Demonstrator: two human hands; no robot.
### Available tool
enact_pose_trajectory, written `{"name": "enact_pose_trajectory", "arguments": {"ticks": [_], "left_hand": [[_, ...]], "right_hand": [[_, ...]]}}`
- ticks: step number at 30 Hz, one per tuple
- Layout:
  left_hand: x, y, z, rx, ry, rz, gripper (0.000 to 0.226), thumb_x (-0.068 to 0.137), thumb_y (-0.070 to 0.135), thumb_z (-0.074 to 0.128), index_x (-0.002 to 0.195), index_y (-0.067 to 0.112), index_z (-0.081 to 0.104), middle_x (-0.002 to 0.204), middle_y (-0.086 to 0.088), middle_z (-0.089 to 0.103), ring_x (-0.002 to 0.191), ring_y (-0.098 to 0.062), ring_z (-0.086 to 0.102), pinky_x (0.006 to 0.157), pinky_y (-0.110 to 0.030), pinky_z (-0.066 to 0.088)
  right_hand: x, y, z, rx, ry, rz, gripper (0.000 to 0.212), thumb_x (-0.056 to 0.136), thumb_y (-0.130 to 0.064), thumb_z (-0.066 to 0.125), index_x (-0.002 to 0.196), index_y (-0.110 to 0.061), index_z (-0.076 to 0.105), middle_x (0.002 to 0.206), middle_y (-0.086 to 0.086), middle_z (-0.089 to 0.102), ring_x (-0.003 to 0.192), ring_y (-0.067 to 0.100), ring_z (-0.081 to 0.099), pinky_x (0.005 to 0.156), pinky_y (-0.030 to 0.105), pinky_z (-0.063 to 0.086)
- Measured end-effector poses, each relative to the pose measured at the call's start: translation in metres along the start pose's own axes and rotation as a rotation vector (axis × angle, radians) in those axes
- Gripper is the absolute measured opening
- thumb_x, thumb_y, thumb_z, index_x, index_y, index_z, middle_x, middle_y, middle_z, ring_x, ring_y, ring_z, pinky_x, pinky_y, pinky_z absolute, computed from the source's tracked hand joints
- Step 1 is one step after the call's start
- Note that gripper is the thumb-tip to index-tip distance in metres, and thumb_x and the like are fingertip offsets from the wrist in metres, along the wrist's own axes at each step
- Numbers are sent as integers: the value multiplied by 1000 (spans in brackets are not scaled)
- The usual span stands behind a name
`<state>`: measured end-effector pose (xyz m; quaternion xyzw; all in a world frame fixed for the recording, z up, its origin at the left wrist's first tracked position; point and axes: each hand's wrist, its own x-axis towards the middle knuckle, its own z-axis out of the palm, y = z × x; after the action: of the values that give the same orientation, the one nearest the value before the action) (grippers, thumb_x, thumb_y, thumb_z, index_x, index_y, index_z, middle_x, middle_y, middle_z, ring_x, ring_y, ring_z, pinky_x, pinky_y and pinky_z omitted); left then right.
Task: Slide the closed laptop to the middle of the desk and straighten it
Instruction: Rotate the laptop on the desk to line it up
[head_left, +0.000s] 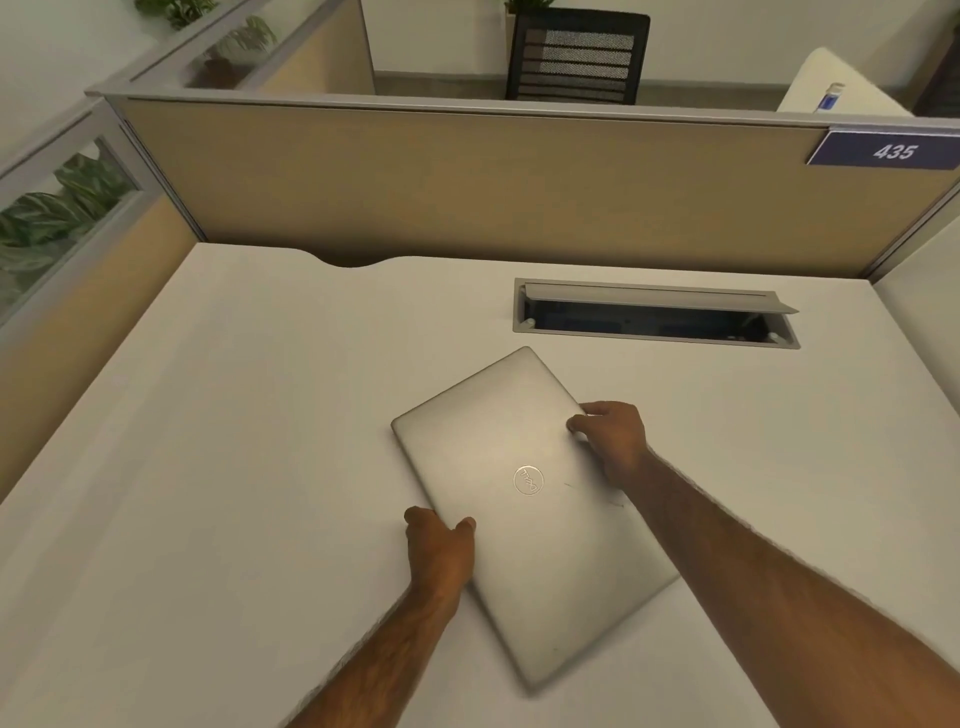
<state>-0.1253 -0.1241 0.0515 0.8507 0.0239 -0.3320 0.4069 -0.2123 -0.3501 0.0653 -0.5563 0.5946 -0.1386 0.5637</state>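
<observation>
A closed silver laptop (524, 525) lies flat on the white desk (218, 467), turned at an angle so its long sides run from upper left to lower right. A round logo shows on its lid. My left hand (441, 556) grips the laptop's left long edge, thumb on the lid. My right hand (613, 441) holds the right long edge near the far corner, fingers curled over it. My right forearm crosses above the laptop's lower right part and hides that edge.
An open cable tray (654, 317) with a raised lid is sunk into the desk behind the laptop. A tan partition (467, 192) closes off the back, with a blue sign 435 (891, 150) at its right. A cable notch (353, 260) cuts the desk's back edge.
</observation>
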Motion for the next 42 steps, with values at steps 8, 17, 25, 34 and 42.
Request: {"name": "enact_pose_trajectory", "arguments": {"ticks": [8, 17, 25, 34, 42], "left_hand": [[-7, 6, 3, -41, -19, -15, 43, 82, 18, 65, 115, -1, 45, 119, -17, 56, 104, -35, 61, 87, -39, 52], [-7, 2, 3, -39, -41, 8, 22, 88, 17, 54, 101, 5, 41, 115, -20, 55, 91, -32, 54, 81, -38, 47], [-6, 4, -4, -34, -103, 5, 21, 83, 19, 59, 89, 7, 43, 87, -10, 52, 72, -24, 51, 69, -37, 49], [-16, 10, -3, -146, -182, -117, 45, 83, 31, 64, 116, 7, 45, 119, -12, 58, 101, -30, 65, 89, -45, 56], [-25, 14, -1, -210, -186, -153, 55, 74, 40, 65, 112, 7, 44, 123, -12, 56, 104, -29, 62, 93, -45, 55]], "right_hand": [[9, -3, 0, -31, -35, -17, 19, 75, -4, 77, 71, -23, 78, 82, 10, 78, 76, 30, 73, 87, 50, 63], [15, 7, 3, -130, 21, -26, 5, 69, -19, 75, 73, -22, 77, 76, 0, 78, 81, 27, 77, 84, 45, 63], [9, 18, -5, -199, 36, -111, 17, 80, -19, 69, 93, -17, 78, 84, -3, 72, 84, 27, 68, 79, 37, 57], [12, 18, -7, -433, -23, -81, 47, 74, -44, 81, 115, -22, 74, 116, 1, 74, 115, 30, 66, 105, 47, 51], [26, 13, 11, -551, 86, -48, 69, 65, -70, 78, 115, -25, 66, 122, 2, 69, 121, 30, 60, 103, 47, 39]]}}
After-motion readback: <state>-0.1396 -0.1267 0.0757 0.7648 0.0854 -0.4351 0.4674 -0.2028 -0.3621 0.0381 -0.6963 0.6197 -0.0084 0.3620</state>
